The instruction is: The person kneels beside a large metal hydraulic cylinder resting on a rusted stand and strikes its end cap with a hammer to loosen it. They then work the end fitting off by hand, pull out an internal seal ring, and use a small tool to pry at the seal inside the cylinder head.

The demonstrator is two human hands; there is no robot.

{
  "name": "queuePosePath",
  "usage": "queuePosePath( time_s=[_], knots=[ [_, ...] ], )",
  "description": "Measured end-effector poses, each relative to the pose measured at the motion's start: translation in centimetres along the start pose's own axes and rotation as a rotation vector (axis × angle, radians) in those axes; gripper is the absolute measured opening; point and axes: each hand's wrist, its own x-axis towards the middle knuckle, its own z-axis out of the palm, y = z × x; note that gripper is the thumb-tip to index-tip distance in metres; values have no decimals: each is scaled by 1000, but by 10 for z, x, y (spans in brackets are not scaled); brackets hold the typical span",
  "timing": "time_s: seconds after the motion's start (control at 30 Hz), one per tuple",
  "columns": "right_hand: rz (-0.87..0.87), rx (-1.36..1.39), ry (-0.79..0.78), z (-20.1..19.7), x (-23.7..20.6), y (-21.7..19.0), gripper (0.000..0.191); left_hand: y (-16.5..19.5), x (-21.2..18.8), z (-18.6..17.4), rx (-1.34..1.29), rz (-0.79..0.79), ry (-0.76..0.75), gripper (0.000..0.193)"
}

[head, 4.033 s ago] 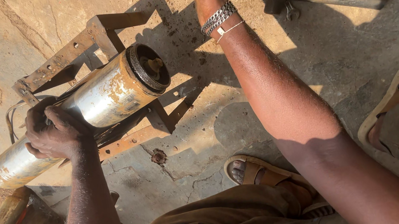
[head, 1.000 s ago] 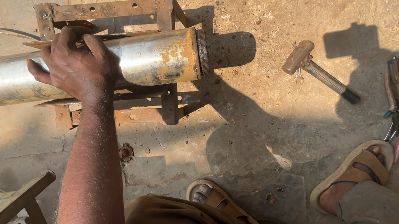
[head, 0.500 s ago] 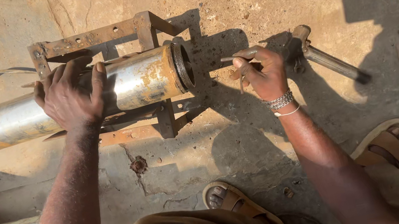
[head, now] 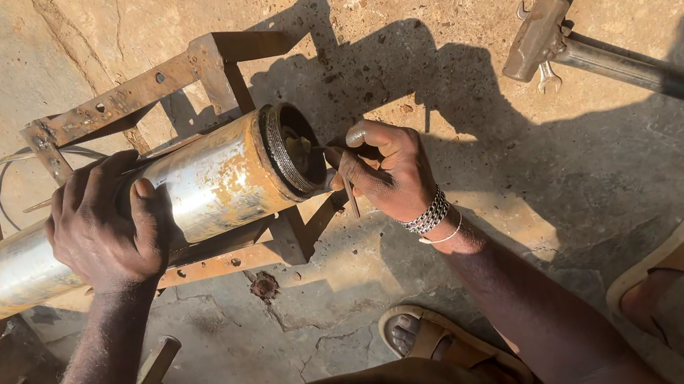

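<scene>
Right hand (head: 385,170) moved to cylinder (head: 210,187) mouth, tool obscured

Hidden and cut-off parts around the two hands

Under the left hand (head: 106,226), the palm hides a band of the metal cylinder (head: 202,193), whose far end stays unclear. Just beyond the right hand's (head: 386,173) fingertips, the dark bore shows no legible detail; a thin tool (head: 351,200) slips below those fingers, its tip unseen. The hammer (head: 589,50) handle fades into shadow. Both sandalled feet are cropped by the bottom and right edges.
</scene>
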Motion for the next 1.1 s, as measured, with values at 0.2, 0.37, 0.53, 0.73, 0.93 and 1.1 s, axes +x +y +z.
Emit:
queuePosePath(
  time_s=[0.2,0.37,0.53,0.73,0.93,1.1],
  knots=[
    [107,-54,-57,-5,11,-15,9,-4,-2,1,11,-25,-10,40],
    [-32,-250,-69,-9,26,-23,6,-4,-2,2,10,-10,-4,45],
    [72,-408,-46,-6,28,-29,10,-5,-1,2,6,-31,-6,52],
    [32,-286,-18,0,27,-23,13,-9,-2,5,27,3,22,53],
    [20,-440,-14,-2,28,-20,14,-16,-4,9,46,12,26,52],
    [178,-561,-21,5,20,-31,13,-22,13,11,76,-19,-38,57]
  ],
)
